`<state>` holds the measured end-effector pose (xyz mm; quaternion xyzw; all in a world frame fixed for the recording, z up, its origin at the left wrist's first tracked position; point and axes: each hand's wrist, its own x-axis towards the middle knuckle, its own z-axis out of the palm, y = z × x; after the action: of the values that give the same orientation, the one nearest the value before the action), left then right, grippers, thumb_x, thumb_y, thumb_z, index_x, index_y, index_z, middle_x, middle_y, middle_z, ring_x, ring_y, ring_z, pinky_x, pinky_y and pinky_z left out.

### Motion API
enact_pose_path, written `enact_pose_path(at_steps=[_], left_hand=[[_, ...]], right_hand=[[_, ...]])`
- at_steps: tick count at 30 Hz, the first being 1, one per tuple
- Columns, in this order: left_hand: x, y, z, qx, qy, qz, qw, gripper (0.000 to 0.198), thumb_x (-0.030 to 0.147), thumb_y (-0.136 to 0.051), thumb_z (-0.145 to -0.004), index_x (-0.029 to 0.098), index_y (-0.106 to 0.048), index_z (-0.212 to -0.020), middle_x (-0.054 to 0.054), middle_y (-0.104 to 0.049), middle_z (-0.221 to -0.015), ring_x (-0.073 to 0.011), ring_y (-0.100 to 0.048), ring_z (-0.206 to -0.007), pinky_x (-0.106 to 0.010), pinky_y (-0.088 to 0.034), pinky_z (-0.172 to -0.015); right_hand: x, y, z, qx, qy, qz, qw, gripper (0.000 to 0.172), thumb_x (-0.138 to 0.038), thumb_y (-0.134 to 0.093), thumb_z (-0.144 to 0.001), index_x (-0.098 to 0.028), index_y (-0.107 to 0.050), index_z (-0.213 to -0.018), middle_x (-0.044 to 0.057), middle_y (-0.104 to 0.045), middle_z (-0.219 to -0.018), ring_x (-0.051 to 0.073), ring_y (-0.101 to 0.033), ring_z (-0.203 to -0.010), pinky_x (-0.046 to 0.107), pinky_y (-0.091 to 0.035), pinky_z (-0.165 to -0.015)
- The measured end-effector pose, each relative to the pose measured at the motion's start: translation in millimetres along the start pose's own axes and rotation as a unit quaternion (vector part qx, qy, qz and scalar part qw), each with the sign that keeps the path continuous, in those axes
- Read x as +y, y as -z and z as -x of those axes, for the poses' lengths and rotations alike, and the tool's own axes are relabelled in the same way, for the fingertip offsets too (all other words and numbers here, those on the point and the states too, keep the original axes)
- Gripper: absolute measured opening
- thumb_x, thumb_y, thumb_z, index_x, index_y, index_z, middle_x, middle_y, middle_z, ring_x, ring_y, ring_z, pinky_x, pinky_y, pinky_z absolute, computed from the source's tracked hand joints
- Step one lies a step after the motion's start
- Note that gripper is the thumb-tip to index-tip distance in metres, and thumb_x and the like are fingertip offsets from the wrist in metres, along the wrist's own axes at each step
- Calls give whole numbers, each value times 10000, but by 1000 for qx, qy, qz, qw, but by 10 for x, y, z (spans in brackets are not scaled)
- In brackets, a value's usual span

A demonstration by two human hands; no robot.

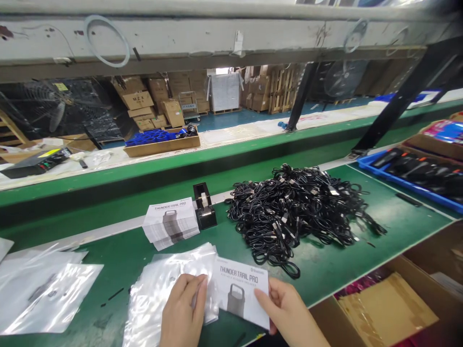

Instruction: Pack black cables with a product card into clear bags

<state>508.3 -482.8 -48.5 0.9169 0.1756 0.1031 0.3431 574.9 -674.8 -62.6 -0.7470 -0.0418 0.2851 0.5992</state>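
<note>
In my right hand (289, 313) is a white printed manual (241, 291) reading "THUNDER TRAIL PRO", thumb on its face and fingers behind. The manual's left edge meets a stack of clear plastic bags (148, 301) lying on the green bench. Over that stack, my left hand (186, 306) is closed, thumb and fingers pinching the top bag near its opening. Behind the bags stands a pile of the same manuals (170, 224). A black tape dispenser (204, 207) sits just right of that pile.
A large heap of coiled black USB cables (300, 212) covers the bench's middle. More plastic bags (47, 294) lie at left. A blue tray (415, 178) of black items is at far right, above an open carton (390, 303). A shelf holds a box of blue parts (161, 140).
</note>
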Motion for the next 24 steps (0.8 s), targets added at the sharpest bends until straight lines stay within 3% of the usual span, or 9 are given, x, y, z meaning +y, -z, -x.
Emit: enact_pose_path(at_steps=[4,7,14,18,21,24], left_hand=[[-60,-53,30,24,-9,13,1000,220,394,-409,-832,235,-553,-880,-31,-528,-864,-213,-518,-849,-359,-391,-763],[-95,-81,28,25,-45,-9,999,211,417,-470,-798,228,-561,-817,-33,-529,-822,-227,-515,-836,-371,-403,-743],[-125,-30,-22,-14,-71,-54,996,197,326,-422,-835,220,-581,-790,-31,-534,-806,-199,-540,-790,-343,-419,-724],[-37,38,-15,12,-35,4,999,193,359,-430,-824,242,-575,-775,-6,-519,-789,-185,-529,-761,-311,-396,-703],[59,94,-8,9,-23,58,998,186,397,-473,-792,253,-582,-748,12,-493,-751,-161,-496,-675,-285,-384,-662],[119,136,-15,5,-27,99,995,176,395,-504,-773,249,-586,-719,23,-462,-708,-138,-455,-601,-266,-373,-608]], right_hand=[[-28,1,21,-71,-85,9,994,315,-407,-508,-734,-105,-554,-810,-53,-474,-402,65,-421,-289,143,-317,-272],[-134,10,-40,-76,-68,7,995,306,-420,-519,-732,-117,-557,-763,-64,-465,-394,49,-408,-278,120,-276,-260],[-347,101,-73,-196,-39,-88,976,324,-443,-581,-702,-124,-613,-747,7,-623,-582,80,-579,-495,194,-489,-527],[-341,65,-132,-171,-41,-113,978,310,-412,-652,-643,-119,-590,-724,13,-634,-572,87,-584,-500,206,-490,-532],[-336,-82,-257,-168,-46,-114,978,297,-381,-668,-620,-127,-548,-716,-2,-618,-536,95,-579,-467,222,-487,-503],[-381,-327,-392,-152,29,20,988,214,-342,-579,-697,-133,-554,-734,-4,-612,-542,98,-557,-434,210,-448,-444]])
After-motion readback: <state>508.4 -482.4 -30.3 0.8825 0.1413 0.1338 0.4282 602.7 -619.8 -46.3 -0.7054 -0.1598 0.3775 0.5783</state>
